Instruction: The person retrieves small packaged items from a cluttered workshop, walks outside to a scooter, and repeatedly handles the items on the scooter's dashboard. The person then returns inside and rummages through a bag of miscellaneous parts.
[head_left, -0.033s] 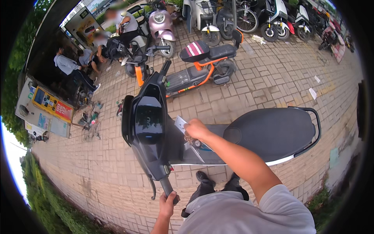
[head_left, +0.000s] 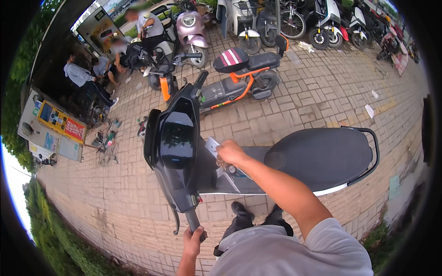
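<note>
A black electric scooter stands crosswise before me, its long seat [head_left: 322, 158] to the right and its glossy dash [head_left: 178, 146] to the left, with the display dark. My left hand [head_left: 192, 240] is wrapped round the near handlebar grip [head_left: 194, 221]. Behind the front panel, above the footboard, my right hand [head_left: 231, 152] is closed on a bunch of keys [head_left: 223, 163]. A white card [head_left: 212, 146] sticks out beside its fingers, and another pale tag [head_left: 229, 180] hangs below. My fingers hide where the key itself ends.
An orange-and-black scooter [head_left: 241, 89] is parked just beyond. A pink scooter [head_left: 190, 30] and several white ones line the far side. At the far left, people [head_left: 83, 76] gather near a yellow-and-red cabinet [head_left: 62, 122]. Brick paving [head_left: 317, 110] surrounds everything.
The handlebar has turned slightly, its near end swinging left with my left hand on it. Lit figures on the dash display have gone dark. My right hand has barely shifted.
</note>
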`<state>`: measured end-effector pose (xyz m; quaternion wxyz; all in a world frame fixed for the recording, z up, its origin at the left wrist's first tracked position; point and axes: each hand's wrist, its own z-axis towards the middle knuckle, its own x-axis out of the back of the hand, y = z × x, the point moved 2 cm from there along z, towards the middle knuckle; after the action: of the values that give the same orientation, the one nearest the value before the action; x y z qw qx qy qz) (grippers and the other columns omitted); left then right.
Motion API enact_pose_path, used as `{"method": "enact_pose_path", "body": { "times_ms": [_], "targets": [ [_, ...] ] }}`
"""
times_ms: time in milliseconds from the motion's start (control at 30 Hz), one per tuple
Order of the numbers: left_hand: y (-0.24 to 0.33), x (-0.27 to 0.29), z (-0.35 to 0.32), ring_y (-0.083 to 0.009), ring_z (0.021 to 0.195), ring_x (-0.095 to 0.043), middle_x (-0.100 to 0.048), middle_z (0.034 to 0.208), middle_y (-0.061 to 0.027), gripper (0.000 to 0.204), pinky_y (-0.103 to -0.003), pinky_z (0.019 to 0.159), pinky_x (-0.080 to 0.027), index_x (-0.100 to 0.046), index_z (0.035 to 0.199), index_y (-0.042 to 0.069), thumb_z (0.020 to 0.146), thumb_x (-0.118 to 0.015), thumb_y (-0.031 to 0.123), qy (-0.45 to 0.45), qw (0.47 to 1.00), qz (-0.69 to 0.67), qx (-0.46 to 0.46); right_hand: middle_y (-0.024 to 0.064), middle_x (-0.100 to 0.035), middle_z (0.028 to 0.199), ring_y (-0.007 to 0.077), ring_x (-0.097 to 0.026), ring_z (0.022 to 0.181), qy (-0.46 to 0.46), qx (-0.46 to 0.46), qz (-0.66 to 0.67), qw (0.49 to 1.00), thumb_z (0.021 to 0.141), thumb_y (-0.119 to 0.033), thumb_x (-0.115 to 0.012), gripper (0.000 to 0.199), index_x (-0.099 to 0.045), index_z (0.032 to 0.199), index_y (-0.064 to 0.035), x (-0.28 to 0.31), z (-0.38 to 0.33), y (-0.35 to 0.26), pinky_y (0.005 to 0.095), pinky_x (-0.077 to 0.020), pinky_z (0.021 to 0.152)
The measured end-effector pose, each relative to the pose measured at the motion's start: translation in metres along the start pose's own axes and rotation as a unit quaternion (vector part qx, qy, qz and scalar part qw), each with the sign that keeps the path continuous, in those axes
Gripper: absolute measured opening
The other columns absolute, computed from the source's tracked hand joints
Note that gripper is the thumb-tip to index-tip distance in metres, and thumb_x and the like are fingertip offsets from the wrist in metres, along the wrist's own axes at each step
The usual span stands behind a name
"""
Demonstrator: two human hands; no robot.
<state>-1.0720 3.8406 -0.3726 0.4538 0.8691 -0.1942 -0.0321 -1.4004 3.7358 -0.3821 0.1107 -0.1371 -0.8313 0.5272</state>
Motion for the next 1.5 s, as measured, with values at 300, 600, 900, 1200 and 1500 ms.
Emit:
{"method": "enact_pose_path", "body": {
  "times_ms": [300,600,900,1200,1500],
  "targets": [
    [0.085,0.127,0.024,-0.0065,0.047,-0.044,-0.054,0.057,-0.0032,0.023,-0.021,0.044,-0.029,-0.059,0.079,0.000,0.073,-0.066,0.021,0.049,0.990,0.121,-0.061,0.0080,-0.046,0.054,0.0216,-0.053,0.049,-0.083,-0.028,0.269,0.959,0.088,-0.005,-0.047,0.022,-0.049,0.067,0.0038,-0.053,0.006,-0.027,0.0348,-0.0389,0.042],
    [-0.008,0.118,0.049,-0.0151,0.043,-0.039,-0.048,0.055,-0.0047,0.073,-0.027,0.043,-0.028,-0.058,0.097,-0.001,0.086,-0.035,0.067,-0.076,0.930,-0.359,-0.001,0.0141,-0.061,0.072,0.0184,-0.058,0.060,-0.154,-0.023,0.297,0.942,0.096,-0.021,-0.047,0.031,-0.056,0.080,0.0036,-0.049,0.020,0.006,0.0315,-0.0482,0.053],
    [-0.073,0.017,0.042,-0.0127,0.056,-0.041,-0.044,0.065,-0.0001,0.046,-0.026,0.051,-0.032,-0.055,0.102,0.000,0.091,-0.049,0.044,0.034,0.927,-0.362,0.097,0.0137,-0.063,0.074,0.0170,-0.059,0.060,-0.206,-0.015,0.254,0.945,0.096,-0.022,-0.047,0.031,-0.058,0.083,0.0038,-0.050,0.020,-0.007,0.0292,-0.0489,0.054],
    [0.025,-0.043,0.081,-0.0154,0.082,-0.055,-0.061,0.100,-0.0097,0.042,-0.030,0.075,-0.046,-0.052,0.116,-0.001,0.089,-0.058,0.030,0.070,0.967,-0.227,-0.090,0.0146,-0.064,0.075,0.0179,-0.060,0.060,-0.233,-0.046,0.229,0.944,0.096,-0.022,-0.048,0.030,-0.058,0.082,0.0033,-0.043,0.022,-0.005,0.0307,-0.0500,0.052],
    [0.033,-0.071,0.119,-0.0188,0.101,-0.055,-0.058,0.111,-0.0119,0.041,-0.032,0.089,-0.044,-0.051,0.119,-0.005,0.089,-0.062,0.021,0.008,0.968,-0.215,-0.133,0.0172,-0.063,0.077,0.0185,-0.059,0.061,-0.179,-0.072,0.247,0.950,0.096,-0.021,-0.047,0.028,-0.054,0.082,0.0025,-0.043,0.019,0.003,0.0318,-0.0511,0.055]
  ]
}}
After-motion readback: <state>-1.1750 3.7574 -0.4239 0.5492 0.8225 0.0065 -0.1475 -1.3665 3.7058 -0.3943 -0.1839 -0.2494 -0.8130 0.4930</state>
